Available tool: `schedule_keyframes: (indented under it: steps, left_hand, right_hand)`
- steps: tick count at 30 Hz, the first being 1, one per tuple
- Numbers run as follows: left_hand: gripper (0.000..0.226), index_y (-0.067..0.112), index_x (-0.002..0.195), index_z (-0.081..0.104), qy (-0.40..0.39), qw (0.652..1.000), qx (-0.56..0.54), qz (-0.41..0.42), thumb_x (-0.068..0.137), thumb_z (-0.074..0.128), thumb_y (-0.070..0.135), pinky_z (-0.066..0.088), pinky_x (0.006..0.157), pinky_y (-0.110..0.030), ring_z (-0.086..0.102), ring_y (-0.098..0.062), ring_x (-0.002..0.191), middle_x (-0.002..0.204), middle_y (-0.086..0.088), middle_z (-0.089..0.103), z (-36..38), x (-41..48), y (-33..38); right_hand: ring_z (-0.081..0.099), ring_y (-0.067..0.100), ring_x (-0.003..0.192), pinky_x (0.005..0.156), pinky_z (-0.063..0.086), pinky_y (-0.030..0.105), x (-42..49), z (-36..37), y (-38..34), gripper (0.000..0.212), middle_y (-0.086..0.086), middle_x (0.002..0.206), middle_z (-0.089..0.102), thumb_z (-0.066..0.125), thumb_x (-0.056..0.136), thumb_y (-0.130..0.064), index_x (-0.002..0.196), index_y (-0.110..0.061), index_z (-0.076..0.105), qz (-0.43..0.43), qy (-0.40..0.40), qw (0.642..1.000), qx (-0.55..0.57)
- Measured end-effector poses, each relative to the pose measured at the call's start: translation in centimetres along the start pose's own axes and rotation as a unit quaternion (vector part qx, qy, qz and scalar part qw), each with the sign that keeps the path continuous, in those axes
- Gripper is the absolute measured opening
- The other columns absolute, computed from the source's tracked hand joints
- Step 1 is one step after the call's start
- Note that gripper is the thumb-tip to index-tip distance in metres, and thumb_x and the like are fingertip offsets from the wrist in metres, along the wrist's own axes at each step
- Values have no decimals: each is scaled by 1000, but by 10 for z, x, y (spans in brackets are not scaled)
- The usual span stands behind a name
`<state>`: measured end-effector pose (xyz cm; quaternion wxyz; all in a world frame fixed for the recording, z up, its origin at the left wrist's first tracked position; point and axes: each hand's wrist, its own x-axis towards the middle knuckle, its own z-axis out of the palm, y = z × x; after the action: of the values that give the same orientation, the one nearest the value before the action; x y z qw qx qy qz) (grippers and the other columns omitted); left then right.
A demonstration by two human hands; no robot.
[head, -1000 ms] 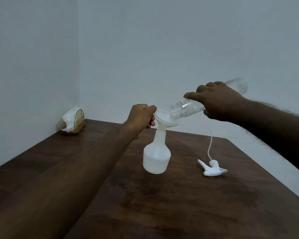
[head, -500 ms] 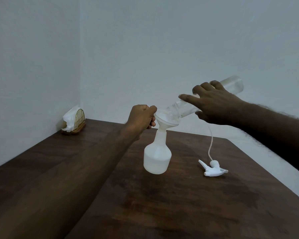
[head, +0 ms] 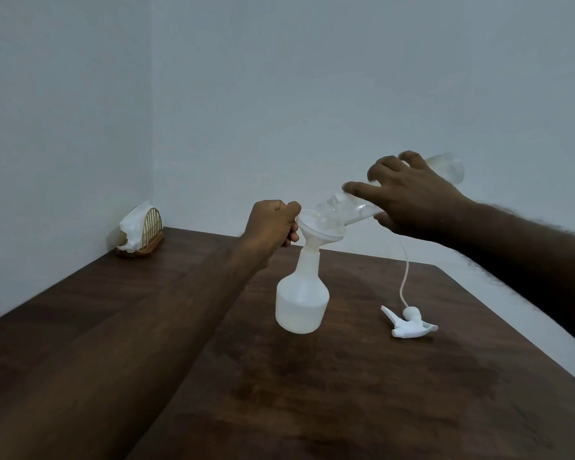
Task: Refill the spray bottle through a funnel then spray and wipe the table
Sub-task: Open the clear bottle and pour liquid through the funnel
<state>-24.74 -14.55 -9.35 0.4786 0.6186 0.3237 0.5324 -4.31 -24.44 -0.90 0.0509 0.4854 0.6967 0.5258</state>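
**A:** How is this pour done well?

**B:** The funnel (head: 312, 229) is steadied at its left rim by the left grip (head: 273, 227), which is clamped on it, so it is held seated in the neck of the spray bottle (head: 302, 303) at mid-bench (head: 346, 393). The clear plastic bottle (head: 346, 210) is clasped by the right grip (head: 409, 200), with its mouth laid in the funnel bowl.

**A:** And the tilt?

**B:** It is best raised gently, so the funnel is not flooded. The trigger head (head: 409, 323), laid just right of the spray bottle, is likely needed afterwards.
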Motion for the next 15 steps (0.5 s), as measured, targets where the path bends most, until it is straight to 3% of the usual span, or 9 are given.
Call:
schedule_keyframes:
  steps: [6, 9, 12, 15]
  left_hand:
    - [15, 7, 75, 55, 1, 1000, 2, -3, 87, 53, 16, 42, 49, -25, 50, -12, 43, 59, -7, 54, -1, 0, 0]
    - [15, 7, 76, 55, 2, 1000, 1, -2, 87, 53, 16, 42, 50, -26, 50, -12, 42, 59, -7, 54, 0, 0, 0]
    - [14, 7, 76, 55, 3, 1000, 1, -1, 87, 53, 16, 42, 50, -26, 50, -12, 42, 59, -7, 54, 0, 0, 0]
    - [15, 7, 76, 54, 4, 1000, 2, -2, 88, 53, 16, 42, 50, -26, 50, -11, 41, 58, -7, 53, 1, -1, 1]
  right_hand:
    - [59, 35, 100, 93, 42, 50, -4, 1, 0, 67, 11, 100, 63, 84, 66, -26, 125, -16, 54, 30, -15, 999, -1]
    - [59, 34, 101, 94, 41, 50, -8, 1, 3, 55, 9, 100, 63, 81, 69, -25, 117, -11, 57, 40, -17, 999, -10]
    - [58, 34, 99, 93, 40, 50, -11, 1, 5, 46, 9, 98, 61, 76, 70, -17, 113, -10, 59, 33, -6, 999, -25]
    - [59, 35, 96, 93, 41, 51, -13, 1, 6, 49, 10, 94, 63, 78, 69, -23, 112, -9, 60, 15, -2, 999, -34]
